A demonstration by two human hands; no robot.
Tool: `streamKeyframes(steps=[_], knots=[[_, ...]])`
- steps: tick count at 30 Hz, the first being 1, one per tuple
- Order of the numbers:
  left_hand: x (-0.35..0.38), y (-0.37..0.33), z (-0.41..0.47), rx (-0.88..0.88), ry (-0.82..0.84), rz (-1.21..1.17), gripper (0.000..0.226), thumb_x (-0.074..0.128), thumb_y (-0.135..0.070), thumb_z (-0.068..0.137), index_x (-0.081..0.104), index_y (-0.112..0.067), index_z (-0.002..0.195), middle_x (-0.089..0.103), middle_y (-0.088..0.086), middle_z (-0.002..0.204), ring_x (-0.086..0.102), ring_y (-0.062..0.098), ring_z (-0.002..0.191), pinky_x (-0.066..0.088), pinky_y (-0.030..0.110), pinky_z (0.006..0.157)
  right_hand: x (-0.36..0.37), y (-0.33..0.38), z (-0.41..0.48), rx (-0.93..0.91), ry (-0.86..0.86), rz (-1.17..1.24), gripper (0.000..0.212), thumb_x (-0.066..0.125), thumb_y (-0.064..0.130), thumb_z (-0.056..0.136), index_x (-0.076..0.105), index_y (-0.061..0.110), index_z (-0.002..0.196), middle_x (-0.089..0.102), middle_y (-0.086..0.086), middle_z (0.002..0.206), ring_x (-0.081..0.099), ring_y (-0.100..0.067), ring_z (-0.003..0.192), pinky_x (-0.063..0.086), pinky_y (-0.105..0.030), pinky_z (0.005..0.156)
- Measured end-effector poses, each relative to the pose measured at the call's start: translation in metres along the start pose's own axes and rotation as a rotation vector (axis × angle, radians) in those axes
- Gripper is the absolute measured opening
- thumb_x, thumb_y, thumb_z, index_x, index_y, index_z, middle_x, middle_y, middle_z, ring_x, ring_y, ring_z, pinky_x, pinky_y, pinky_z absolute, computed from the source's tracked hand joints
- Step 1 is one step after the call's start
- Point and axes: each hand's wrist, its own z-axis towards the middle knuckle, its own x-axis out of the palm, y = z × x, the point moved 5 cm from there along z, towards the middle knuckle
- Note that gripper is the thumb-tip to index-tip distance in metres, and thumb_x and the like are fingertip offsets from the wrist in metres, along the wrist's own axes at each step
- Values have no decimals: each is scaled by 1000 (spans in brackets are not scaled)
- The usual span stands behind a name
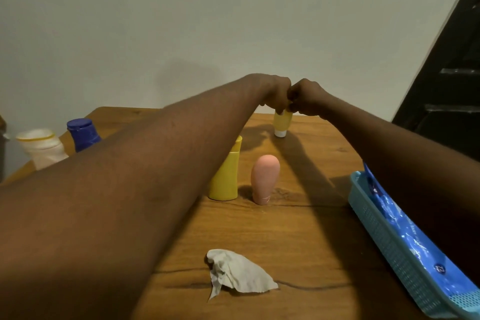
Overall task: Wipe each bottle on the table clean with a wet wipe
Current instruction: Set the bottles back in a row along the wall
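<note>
At the far side of the wooden table (pixel 298 218) a small yellow tube (pixel 282 122) stands on its white cap. My left hand (pixel 278 93) and my right hand (pixel 307 99) meet above it, and both pinch its top end. A yellow bottle (pixel 226 176) and a pink bottle (pixel 265 179) stand upright mid-table. A blue-capped bottle (pixel 82 134) and a white bottle (pixel 42 148) stand at the far left, partly hidden by my left forearm. A crumpled white wet wipe (pixel 237 271) lies loose near the front edge.
A blue mesh basket (pixel 384 239) holding a shiny blue wipe packet (pixel 405 231) sits along the table's right side, under my right forearm. A pale wall rises behind the table. A dark structure stands at the far right.
</note>
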Motion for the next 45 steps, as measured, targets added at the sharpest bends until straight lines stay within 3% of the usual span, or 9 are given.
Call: streamKeyframes(steps=[7,12,18,22,27,31,36,41,45], knots=[[2,-2,-7,-33,22,-10,47,69,-19,98,56,-4,140,62,13,134,60,26,108,51,33,86,3,-6,-6,46,-1,43,34,74,9,92,68,0,125,67,-18,120,63,-26,98,47,-32,74],[-11,-1,-23,-66,6,-21,60,67,-19,99,42,-5,152,54,14,148,58,31,129,52,38,103,-7,-1,-17,35,-32,64,47,73,16,95,59,7,138,63,-15,133,62,-28,116,48,-31,83],[-37,-8,-57,-33,25,-59,45,63,-14,101,55,-4,145,63,13,139,63,27,123,55,39,103,-41,32,-56,-81,-75,26,31,71,5,91,71,4,122,70,-13,122,63,-21,104,46,-29,81],[-46,-19,-94,-8,104,-99,33,61,-11,102,66,-4,133,71,9,125,69,19,108,57,42,100,-51,55,-100,-112,50,78,25,66,-4,90,74,1,114,73,-6,99,67,-23,89,53,-27,71],[-40,-33,-143,17,189,-97,25,68,-18,97,75,-9,120,75,0,115,70,13,105,51,50,108,-50,67,-150,-122,192,170,23,68,-2,85,79,3,104,76,-1,88,71,-25,87,61,-44,85],[-36,-44,-178,60,166,-135,26,70,-19,96,75,-6,119,73,4,120,67,15,111,54,31,95,-32,69,-175,-116,281,186,27,81,8,80,79,9,107,78,-3,100,72,-26,98,59,-48,93],[-18,-45,-193,35,117,-37,28,79,-19,89,76,-13,117,72,-3,111,65,16,106,52,28,82,-4,74,-191,-126,241,243,44,88,6,75,75,12,116,77,0,109,73,-17,100,59,-45,94],[-4,-46,-191,-5,-53,94,19,82,-20,87,72,-20,102,70,-5,108,55,17,108,30,53,101,17,74,-195,-85,119,242,33,83,9,83,73,11,115,75,-1,110,70,-19,100,60,-41,89],[1,-44,-188,-9,-137,127,18,80,-16,88,65,-25,92,70,-4,105,57,18,106,26,53,103,23,68,-193,-81,76,272,31,84,12,83,74,10,112,75,-2,104,70,-17,94,60,-42,86]])
